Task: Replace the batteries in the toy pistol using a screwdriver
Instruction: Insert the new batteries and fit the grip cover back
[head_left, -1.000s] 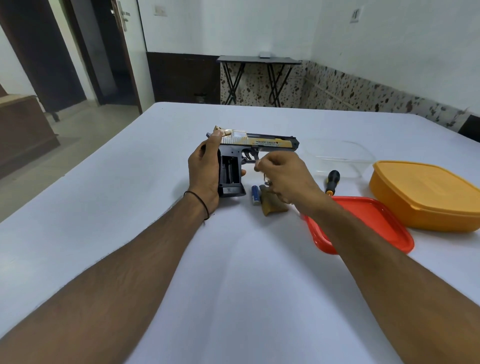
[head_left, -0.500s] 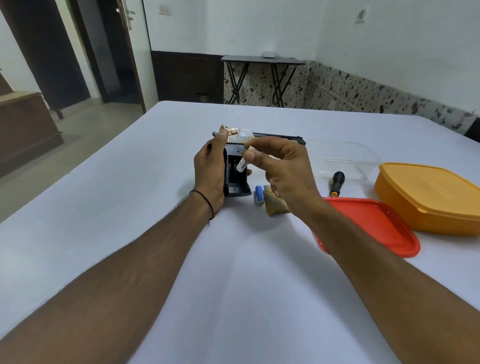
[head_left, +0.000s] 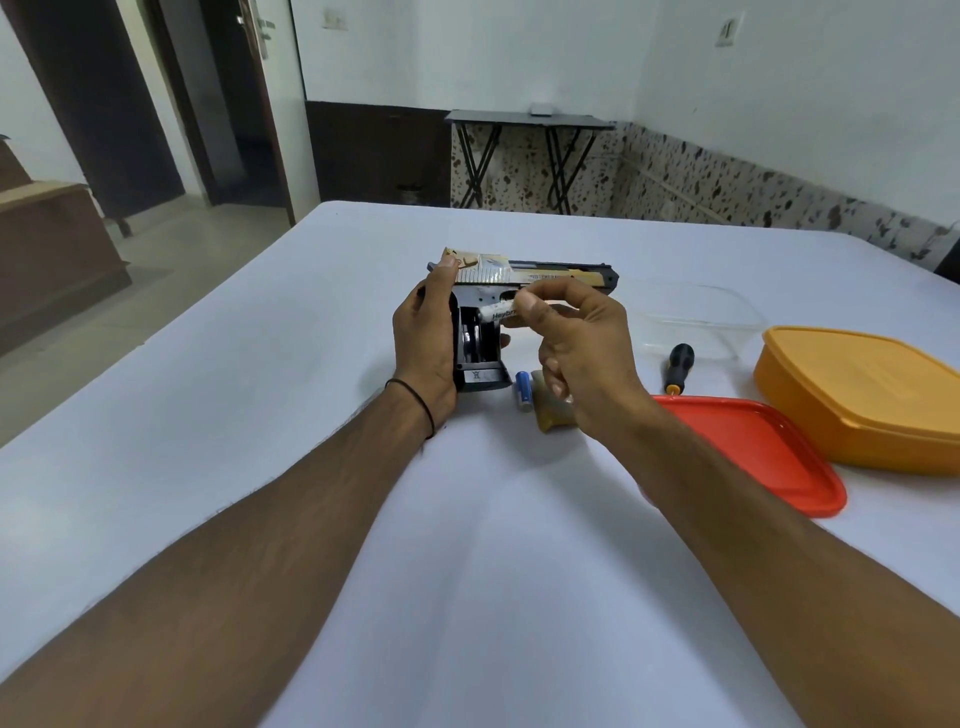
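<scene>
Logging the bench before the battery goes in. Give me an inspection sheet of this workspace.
Surface: white table, flat.
Job's things: black-and-gold toy pistol, grip compartment open; white battery; blue battery and tan cover lying beside it; black-handled screwdriver unused.
Clutter: red lid, orange box, clear container.
Hands: left hand steadies pistol; right hand fingers pinch white battery.
Cables: nothing seen.
Surroundings: folding table, doorway.

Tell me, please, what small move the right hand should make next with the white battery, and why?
Probably lower the white battery into the open compartment of the toy pistol. The right hand pinches it just above that bay, while the left hand steadies the pistol on the table.
</scene>
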